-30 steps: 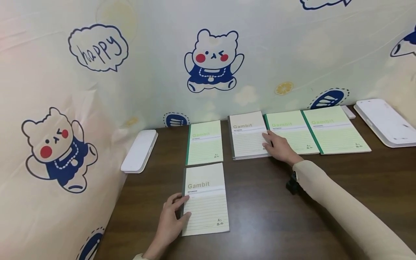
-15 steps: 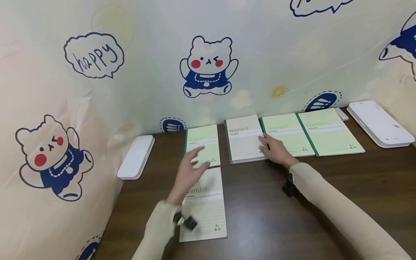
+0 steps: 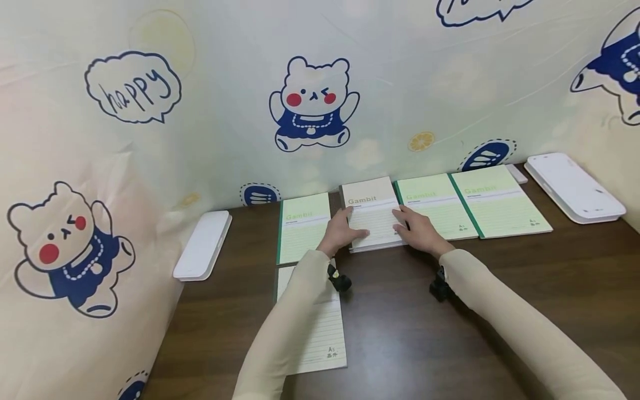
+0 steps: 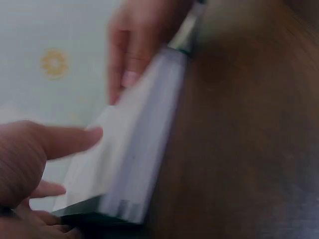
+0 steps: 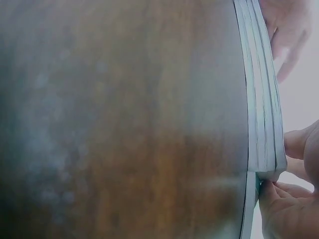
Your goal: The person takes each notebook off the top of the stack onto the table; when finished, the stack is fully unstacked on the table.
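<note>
Head view: a stack of beige notebooks [image 3: 372, 214] lies flat on the dark table [image 3: 500, 289], near the back wall cloth, its long axis running away from the person. The left hand [image 3: 340, 233] sits at the stack's left near corner, fingers laid along the left edge; whether they curl under it cannot be told here. The right hand [image 3: 420, 230] rests at the right near corner, fingers spread flat on the cover. So the stack lies directly between the two hands, each about equally near, bracketed on its two long sides. A green notebook [image 3: 302, 228] lies just beside the stack on the left, two more green ones [image 3: 470, 203] overlapping on the right, and a single beige notebook [image 3: 320, 328] lies nearer the person, partly under the left sleeve. Left wrist view, blurred: the left thumb and fingers [image 4: 60, 144] are bent about the stack's corner, thumb on top, lower fingers beneath, a pinch on the edge; the other hand's fingers show at the far end. Right wrist view: the stacked edges [image 5: 261, 99] run lengthwise, and the right hand's fingers [image 5: 294, 144] press the near corner, thumb seemingly below, gripping lightly.
</note>
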`<state>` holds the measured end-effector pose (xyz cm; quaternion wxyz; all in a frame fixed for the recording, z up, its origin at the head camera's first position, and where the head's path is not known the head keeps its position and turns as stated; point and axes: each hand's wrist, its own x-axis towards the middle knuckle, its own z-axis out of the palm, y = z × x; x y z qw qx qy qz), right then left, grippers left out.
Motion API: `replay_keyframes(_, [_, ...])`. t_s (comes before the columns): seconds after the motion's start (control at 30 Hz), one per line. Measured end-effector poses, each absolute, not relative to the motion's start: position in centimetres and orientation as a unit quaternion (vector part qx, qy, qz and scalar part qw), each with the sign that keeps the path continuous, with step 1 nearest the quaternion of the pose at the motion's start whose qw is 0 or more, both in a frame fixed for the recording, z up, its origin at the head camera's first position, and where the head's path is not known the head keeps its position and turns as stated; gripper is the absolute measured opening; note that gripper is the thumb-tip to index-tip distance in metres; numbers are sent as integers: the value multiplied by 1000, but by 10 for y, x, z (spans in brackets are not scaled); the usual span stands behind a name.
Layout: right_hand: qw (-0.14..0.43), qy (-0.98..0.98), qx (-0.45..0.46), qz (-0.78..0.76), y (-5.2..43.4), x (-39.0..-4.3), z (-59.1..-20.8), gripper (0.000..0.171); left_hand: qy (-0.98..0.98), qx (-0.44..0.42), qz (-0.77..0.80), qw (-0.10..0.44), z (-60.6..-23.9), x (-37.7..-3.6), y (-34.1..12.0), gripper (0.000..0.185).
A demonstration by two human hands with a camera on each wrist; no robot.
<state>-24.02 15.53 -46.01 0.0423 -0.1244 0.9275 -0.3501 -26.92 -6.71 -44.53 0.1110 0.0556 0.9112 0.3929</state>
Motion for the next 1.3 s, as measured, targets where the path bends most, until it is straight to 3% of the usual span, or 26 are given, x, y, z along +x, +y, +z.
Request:
replay_keyframes(0.17, [32, 925, -121, -358, 155, -241, -458, 51, 917, 49, 385, 91, -452, -270, -63, 85])
replay_keyframes(0.6, [19, 921, -97, -377, 151, -254, -455, 51, 909, 47, 401, 100, -453, -268, -66, 86])
replay_keyframes(0.97, [101, 908, -65, -401, 166, -267, -444, 55, 895, 66, 418, 140, -451, -264, -75, 73])
replay_keyframes(1.1, [143, 890, -72, -426, 178, -270, -438, 46, 897, 73, 412, 143, -452, -266, -77, 63])
replay_keyframes(1.3, [156, 861, -55, -481, 187, -272, -439, 37, 896, 78, 414, 138, -453, -269, -80, 57])
